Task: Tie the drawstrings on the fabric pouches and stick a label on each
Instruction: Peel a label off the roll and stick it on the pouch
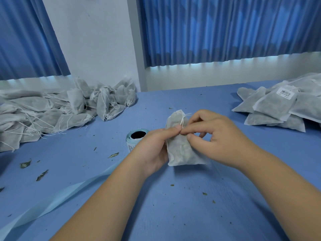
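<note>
Left hand (152, 148) grips pouch (180, 152); right hand (213, 136) pinches drawstring (182, 121). Barcode label (286, 92) on right pile (271, 108), print unreadable.

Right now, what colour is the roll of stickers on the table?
The label roll is light blue with a dark hole, seen in the head view.

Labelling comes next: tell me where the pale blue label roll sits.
In the head view, the pale blue label roll stands on the blue table, centre-left, just left of the left hand holding the white fabric pouch.
</note>
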`<move>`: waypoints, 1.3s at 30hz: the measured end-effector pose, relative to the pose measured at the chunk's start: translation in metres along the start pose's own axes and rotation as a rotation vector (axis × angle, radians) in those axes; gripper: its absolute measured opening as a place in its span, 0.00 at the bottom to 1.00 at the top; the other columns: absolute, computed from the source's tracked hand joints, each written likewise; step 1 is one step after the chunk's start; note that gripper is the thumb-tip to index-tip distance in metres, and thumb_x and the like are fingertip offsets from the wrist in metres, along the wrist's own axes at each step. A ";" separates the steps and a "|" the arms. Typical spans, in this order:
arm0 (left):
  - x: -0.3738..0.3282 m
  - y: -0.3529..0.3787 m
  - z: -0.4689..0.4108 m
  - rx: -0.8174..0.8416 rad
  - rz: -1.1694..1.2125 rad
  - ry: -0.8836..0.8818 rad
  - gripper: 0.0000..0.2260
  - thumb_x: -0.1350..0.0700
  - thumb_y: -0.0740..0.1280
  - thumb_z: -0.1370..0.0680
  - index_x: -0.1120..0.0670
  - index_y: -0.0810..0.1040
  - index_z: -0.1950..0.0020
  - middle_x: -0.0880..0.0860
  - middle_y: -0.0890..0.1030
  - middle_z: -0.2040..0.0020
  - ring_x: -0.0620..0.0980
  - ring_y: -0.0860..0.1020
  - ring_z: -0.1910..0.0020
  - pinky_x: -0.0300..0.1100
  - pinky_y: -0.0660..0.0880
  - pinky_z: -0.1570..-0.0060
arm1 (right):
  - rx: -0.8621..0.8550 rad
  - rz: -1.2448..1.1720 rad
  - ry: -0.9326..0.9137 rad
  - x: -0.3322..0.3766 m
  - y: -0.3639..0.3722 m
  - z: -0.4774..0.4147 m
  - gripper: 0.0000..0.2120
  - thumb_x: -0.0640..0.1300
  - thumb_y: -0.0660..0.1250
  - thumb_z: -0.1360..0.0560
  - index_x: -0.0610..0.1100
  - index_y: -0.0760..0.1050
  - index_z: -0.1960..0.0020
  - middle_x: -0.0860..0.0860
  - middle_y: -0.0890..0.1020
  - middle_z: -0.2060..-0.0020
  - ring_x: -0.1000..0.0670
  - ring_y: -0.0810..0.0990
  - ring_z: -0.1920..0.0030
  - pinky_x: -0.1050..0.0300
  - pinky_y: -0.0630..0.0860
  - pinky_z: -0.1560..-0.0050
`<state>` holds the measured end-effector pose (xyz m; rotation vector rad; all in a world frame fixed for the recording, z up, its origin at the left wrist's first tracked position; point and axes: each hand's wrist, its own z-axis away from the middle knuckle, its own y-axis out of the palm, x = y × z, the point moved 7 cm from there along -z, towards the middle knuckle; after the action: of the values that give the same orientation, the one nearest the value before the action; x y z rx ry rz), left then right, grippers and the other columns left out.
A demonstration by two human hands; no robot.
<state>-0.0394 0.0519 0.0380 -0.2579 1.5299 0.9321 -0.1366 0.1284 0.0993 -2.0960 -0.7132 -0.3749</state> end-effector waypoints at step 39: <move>-0.015 -0.098 0.116 -0.833 -0.827 0.341 0.12 0.56 0.65 0.26 0.52 0.68 0.69 0.41 0.70 0.78 0.40 0.67 0.77 0.32 0.63 0.76 | 0.020 -0.179 0.505 -0.025 0.105 -0.018 0.09 0.53 0.70 0.30 0.49 0.74 0.61 0.53 0.80 0.66 0.54 0.77 0.65 0.60 0.67 0.66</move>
<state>0.1125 0.0617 0.0231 -1.5788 1.0613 0.8030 -0.0920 0.0563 0.0299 -1.8120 -0.5933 -0.9509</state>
